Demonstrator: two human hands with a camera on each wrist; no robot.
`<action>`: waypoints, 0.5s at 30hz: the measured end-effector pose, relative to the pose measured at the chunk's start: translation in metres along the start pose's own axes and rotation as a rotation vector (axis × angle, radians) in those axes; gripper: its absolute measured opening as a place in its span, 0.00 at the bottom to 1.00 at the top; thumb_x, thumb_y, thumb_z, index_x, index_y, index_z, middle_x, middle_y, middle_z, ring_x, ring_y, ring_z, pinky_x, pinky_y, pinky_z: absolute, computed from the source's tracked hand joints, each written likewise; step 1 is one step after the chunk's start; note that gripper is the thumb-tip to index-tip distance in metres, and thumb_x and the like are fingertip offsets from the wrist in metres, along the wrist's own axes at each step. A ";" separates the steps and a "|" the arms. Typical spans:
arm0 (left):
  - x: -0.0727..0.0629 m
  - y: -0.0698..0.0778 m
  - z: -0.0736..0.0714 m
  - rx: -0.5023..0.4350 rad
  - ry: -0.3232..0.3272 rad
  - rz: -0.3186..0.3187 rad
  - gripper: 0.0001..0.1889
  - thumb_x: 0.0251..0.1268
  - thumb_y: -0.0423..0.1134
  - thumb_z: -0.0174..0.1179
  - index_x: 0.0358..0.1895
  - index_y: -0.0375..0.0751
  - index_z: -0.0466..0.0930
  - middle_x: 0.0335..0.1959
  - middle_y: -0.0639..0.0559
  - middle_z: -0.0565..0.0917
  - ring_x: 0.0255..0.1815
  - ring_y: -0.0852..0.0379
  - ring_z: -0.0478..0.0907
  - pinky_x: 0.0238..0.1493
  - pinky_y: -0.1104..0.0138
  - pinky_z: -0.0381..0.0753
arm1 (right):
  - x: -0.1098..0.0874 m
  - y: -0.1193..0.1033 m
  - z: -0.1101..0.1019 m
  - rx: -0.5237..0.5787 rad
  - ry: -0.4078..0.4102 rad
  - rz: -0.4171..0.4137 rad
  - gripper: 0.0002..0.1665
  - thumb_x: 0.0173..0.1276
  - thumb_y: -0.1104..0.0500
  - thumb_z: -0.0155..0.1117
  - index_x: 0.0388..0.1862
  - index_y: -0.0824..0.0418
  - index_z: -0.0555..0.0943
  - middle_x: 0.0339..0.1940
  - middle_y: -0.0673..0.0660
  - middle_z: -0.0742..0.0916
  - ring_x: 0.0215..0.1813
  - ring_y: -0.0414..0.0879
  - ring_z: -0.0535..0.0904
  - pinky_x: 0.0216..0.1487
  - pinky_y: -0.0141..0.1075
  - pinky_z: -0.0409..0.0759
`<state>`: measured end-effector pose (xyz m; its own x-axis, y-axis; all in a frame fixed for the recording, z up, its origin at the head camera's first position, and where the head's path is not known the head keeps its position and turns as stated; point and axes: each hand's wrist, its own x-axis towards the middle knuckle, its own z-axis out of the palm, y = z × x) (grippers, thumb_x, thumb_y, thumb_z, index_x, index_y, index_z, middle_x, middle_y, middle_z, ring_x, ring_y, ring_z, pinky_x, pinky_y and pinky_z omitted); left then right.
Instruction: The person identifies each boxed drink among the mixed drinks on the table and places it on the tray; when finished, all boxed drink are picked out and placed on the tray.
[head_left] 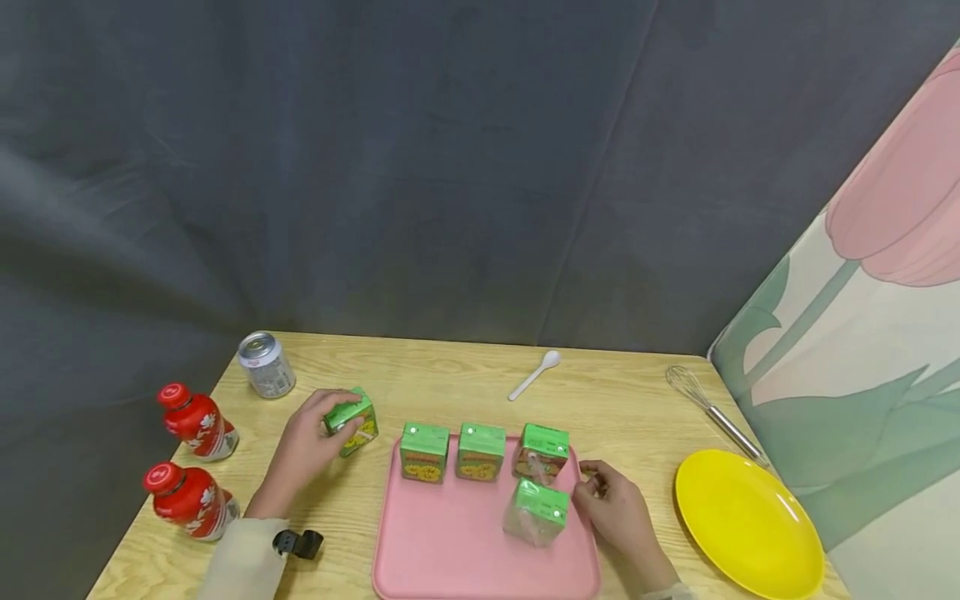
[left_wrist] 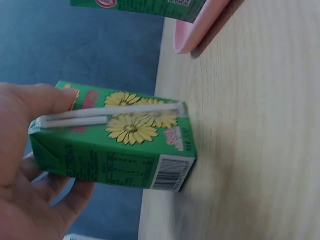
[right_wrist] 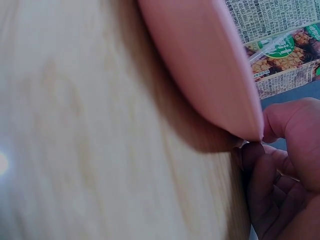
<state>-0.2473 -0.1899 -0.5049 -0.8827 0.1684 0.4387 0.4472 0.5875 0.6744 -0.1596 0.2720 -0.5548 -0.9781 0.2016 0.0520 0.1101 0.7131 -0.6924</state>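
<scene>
My left hand [head_left: 309, 440] grips a green drink carton [head_left: 365, 410] by its upper part, left of the pink tray. In the left wrist view, yellow flowers and a white straw show on the carton [left_wrist: 135, 122], its base at the table top. My right hand [head_left: 621, 510] pinches the right rim of the pink tray [head_left: 442, 554], thumb on the rim and a finger beneath it [right_wrist: 252, 155]. Along the tray's far side stand three green cartons, at left [head_left: 424, 454], middle [head_left: 481, 454] and right [head_left: 542, 452]. A plastic-wrapped carton [head_left: 536, 515] sits in front of the right one.
Two red bottles [head_left: 201, 427] and a silver can [head_left: 267, 365] stand at the left. Behind the tray lies a white spoon [head_left: 535, 375]. At the right are a whisk [head_left: 716, 414] and a yellow plate [head_left: 750, 525]. A dark curtain [head_left: 450, 167] hangs behind the table.
</scene>
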 end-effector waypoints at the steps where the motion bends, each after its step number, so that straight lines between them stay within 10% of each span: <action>1: -0.004 0.000 -0.001 -0.002 0.001 0.012 0.16 0.64 0.36 0.72 0.55 0.47 0.84 0.56 0.51 0.80 0.54 0.48 0.79 0.49 0.50 0.82 | 0.000 0.000 0.000 0.001 -0.002 0.000 0.17 0.63 0.60 0.68 0.52 0.58 0.85 0.28 0.48 0.80 0.28 0.42 0.72 0.27 0.31 0.70; 15: -0.014 0.003 -0.013 0.072 -0.035 0.051 0.19 0.59 0.40 0.77 0.54 0.51 0.86 0.53 0.57 0.81 0.50 0.53 0.80 0.45 0.54 0.82 | -0.002 -0.003 -0.001 0.020 -0.002 0.003 0.18 0.63 0.61 0.69 0.52 0.60 0.85 0.28 0.48 0.81 0.27 0.41 0.72 0.27 0.31 0.70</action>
<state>-0.2322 -0.2008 -0.5016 -0.8643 0.2259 0.4494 0.4809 0.6327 0.6070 -0.1582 0.2707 -0.5521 -0.9781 0.2024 0.0489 0.1094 0.6992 -0.7065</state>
